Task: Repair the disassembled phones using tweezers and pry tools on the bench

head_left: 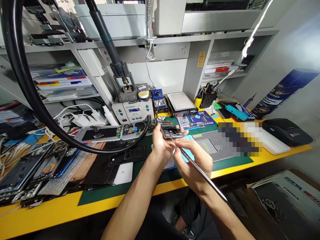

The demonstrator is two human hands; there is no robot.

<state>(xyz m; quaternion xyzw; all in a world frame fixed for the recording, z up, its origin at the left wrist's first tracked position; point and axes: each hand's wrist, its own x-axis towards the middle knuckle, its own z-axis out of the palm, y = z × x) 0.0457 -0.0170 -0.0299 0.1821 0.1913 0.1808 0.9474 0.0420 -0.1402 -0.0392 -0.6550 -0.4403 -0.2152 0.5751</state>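
Phone (171, 130) lies open, insides bare, clasped in the left hand (161, 145); right hand (193, 163) pinches a thin tool (200, 171) against it.

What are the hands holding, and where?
The left hand grips the opened phone by its edges; the right hand pinches the thin metal tool near its tip.

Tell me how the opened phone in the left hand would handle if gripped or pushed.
The opened phone probably stays stiff: a flat slab pinched by its edges in the left hand. Likely fragile: inner parts lie bare under the thin metal tool in the right hand. Seemingly light, as one hand carries it.
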